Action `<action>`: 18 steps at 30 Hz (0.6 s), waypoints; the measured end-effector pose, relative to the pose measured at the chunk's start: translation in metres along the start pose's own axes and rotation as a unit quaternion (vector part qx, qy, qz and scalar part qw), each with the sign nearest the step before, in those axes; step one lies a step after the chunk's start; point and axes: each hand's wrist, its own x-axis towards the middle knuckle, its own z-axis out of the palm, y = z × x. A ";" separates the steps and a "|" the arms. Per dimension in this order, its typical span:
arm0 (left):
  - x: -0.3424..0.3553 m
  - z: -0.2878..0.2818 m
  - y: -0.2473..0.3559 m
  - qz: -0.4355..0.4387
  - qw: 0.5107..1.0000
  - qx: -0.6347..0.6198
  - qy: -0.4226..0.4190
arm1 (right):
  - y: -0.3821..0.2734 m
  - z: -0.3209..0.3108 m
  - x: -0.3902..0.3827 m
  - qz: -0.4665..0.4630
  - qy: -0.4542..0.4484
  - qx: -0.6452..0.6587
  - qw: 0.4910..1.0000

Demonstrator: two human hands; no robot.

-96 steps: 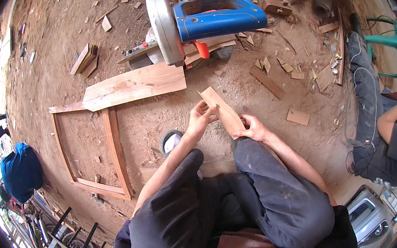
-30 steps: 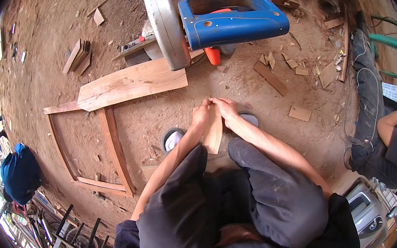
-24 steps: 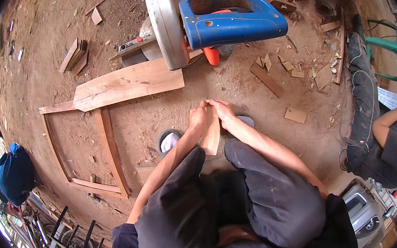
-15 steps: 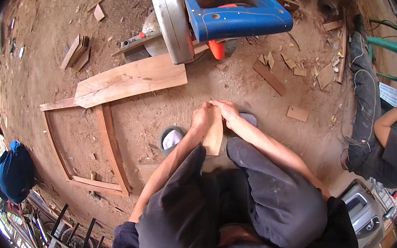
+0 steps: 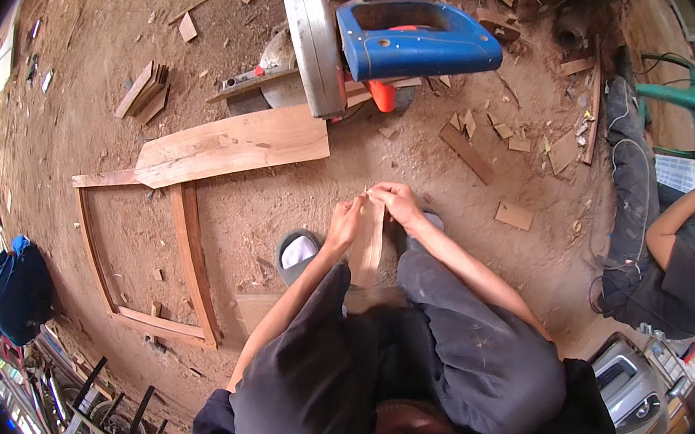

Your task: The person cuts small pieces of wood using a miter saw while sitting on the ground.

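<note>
Between my knees a narrow piece of wood [image 5: 370, 253] stands tilted, its face streaked pale and reddish. At its far end the fingers of my right hand [image 5: 398, 204] are closed on the tip. My left hand [image 5: 345, 222] is pinched close beside that same tip, its fingertips near the right ones. Whether the left fingers grip the wood or a thin sliver of it is too small to make out. The piece's near end comes down by a flat board [image 5: 263, 305] lying on the ground before me.
Ahead is a circular saw [image 5: 422, 44] with a blue handle. A shaped plank [image 5: 234, 144] lies across a wooden frame [image 5: 193, 267] on my left. Offcuts [image 5: 466, 154] litter the dirt floor. Another person [image 5: 679, 267] sits at the right near a green chair [image 5: 673, 94].
My left hand has drawn back slightly from the wood's tip, and the fingers of both hands have shifted. The wood is turned a little. The whole view has moved slightly.
</note>
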 end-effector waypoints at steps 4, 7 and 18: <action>-0.014 -0.004 0.033 0.171 0.985 0.008 -0.004 | -0.027 -0.020 -0.001 -0.121 -0.095 -0.026 0.988; -0.026 -0.006 0.077 0.203 0.972 0.106 -0.050 | -0.038 -0.039 0.005 -0.232 -0.106 -0.096 0.962; -0.034 -0.022 0.125 0.309 0.882 0.337 -0.115 | -0.123 -0.076 -0.025 -0.242 -0.238 -0.449 0.826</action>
